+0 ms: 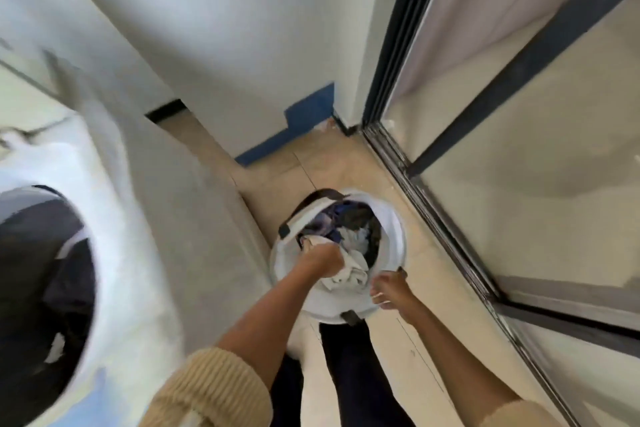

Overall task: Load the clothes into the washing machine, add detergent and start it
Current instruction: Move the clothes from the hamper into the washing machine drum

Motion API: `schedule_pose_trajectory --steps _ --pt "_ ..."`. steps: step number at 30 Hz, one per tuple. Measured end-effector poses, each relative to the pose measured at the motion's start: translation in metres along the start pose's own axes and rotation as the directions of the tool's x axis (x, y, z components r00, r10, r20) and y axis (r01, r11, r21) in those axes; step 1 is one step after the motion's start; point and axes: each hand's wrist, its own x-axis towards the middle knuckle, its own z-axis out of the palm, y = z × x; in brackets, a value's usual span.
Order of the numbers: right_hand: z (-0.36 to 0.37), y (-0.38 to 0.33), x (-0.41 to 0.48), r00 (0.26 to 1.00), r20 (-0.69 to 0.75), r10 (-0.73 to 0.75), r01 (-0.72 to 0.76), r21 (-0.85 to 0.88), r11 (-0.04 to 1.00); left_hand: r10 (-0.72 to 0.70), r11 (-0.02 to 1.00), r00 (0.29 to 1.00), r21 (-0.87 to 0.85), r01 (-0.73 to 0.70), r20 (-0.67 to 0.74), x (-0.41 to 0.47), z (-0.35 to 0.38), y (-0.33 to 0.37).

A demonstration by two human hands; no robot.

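Observation:
A white laundry basket [393, 236] with dark handles stands on the floor ahead of my feet, holding dark and white clothes [349, 218]. My left hand [323, 258] reaches inside it and grips a white garment [349, 274] near the front rim. My right hand [389, 289] hovers at the basket's right front rim with fingers loosely spread, holding nothing. The white washing machine [114, 218] stands at the left, its round drum opening [41, 274] dark, with some clothing visible inside.
A white wall and a blue skirting strip [304, 121] lie beyond the basket. A sliding glass door with a dark frame and floor track [433, 211] runs along the right. Beige tiled floor [329, 163] lies between the machine and the door.

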Motion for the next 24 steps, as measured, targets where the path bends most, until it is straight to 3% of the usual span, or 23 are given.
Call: schedule_pose_trajectory --steps 3,11,14,16,19,21,24 --pt "-0.008 0.005 0.053 0.994 -0.045 -0.095 0.091 -0.080 0.993 -0.072 0.994 0.995 -0.074 0.077 0.069 0.049 0.037 -0.010" --pt "-0.026 0.035 0.253 0.987 -0.034 -0.158 0.133 -0.382 0.914 -0.099 0.973 0.983 -0.190 0.129 0.157 0.197 0.163 -0.036" --pt "-0.022 0.071 0.326 0.989 -0.137 -0.062 0.016 -0.313 0.950 -0.118 0.951 0.980 -0.265 0.158 0.160 0.241 0.208 -0.044" --pt "-0.009 0.090 0.364 0.983 -0.157 0.096 -0.122 -0.161 0.979 -0.160 0.931 0.977 -0.307 0.196 0.139 0.263 0.227 -0.056" --pt "0.017 0.112 0.395 0.934 0.072 0.349 -0.356 0.212 0.910 -0.227 0.882 0.972 -0.409 0.233 0.064 0.285 0.252 -0.083" --pt "0.030 0.123 0.404 0.921 0.188 0.342 -0.382 0.260 0.887 -0.277 0.855 0.961 -0.454 0.253 0.014 0.290 0.263 -0.101" --pt "0.043 0.122 0.408 0.958 0.116 0.262 -0.283 0.243 0.928 -0.305 0.781 0.952 -0.561 0.273 0.039 0.293 0.267 -0.117"
